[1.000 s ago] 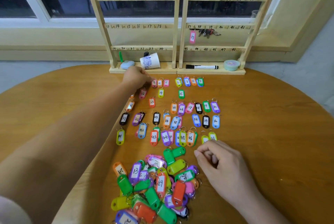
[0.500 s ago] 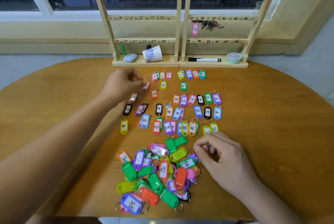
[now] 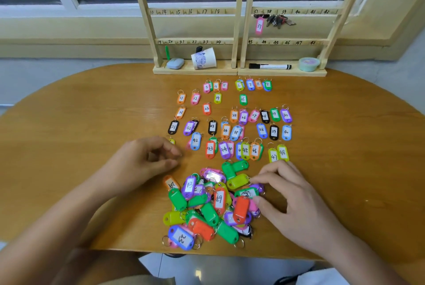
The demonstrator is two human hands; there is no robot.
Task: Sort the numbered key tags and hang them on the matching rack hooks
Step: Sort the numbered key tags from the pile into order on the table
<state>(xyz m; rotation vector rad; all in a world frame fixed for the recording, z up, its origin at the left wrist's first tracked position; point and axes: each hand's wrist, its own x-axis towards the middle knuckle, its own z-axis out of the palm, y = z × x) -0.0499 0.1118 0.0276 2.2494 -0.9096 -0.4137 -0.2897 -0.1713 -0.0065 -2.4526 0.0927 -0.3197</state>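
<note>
Head view: the right hand (image 3: 282, 195) is reaching into the right edge of the tag pile (image 3: 207, 206), forefinger and thumb apart, and whether it is pinching a tag I cannot tell. The left hand (image 3: 147, 163) is lying loosely curled and empty beside the pile. Sorted tag rows (image 3: 234, 124) are lying between pile and rack (image 3: 239, 32), where tag 37 (image 3: 259, 25) is hanging beside keys (image 3: 279, 20).

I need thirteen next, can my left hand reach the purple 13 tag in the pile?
Probably yes. The purple 13 tag lies face up at the left of the pile, label uncovered, and the left hand hovers nearby, holding nothing. The right hand is at the opposite side.
</note>
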